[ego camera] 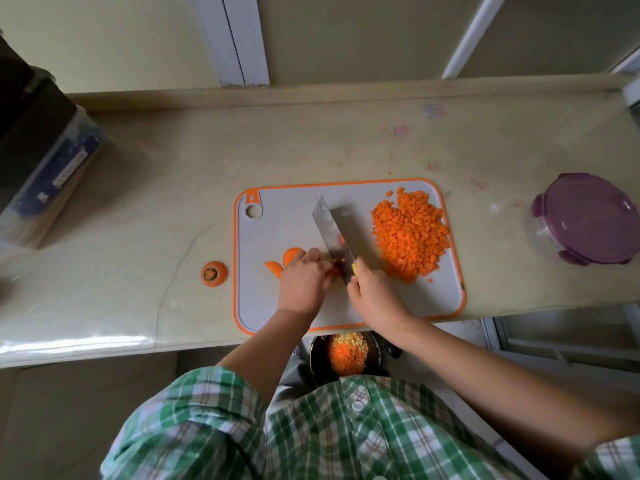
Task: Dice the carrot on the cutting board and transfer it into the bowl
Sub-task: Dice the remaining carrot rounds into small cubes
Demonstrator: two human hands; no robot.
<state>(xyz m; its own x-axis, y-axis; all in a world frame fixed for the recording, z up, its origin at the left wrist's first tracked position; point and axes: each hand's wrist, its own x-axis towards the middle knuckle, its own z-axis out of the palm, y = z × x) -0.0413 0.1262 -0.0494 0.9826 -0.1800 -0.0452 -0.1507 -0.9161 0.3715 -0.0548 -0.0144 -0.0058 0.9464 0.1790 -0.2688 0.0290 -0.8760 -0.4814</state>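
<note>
Right grip (375, 296) curled round knife (332, 233) handle, left grip (303, 282) pinching carrot slices (292, 256) beside blade, diced pile (410, 233) rightward.

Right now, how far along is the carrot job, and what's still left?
Done: a big pile of dice sits on the right of the cutting board, and the dark bowl below the counter already holds some. In hand: the right hand grips the knife, the left hand steadies the remaining carrot slices. Left: dice those, then move the pile into the bowl.
</note>
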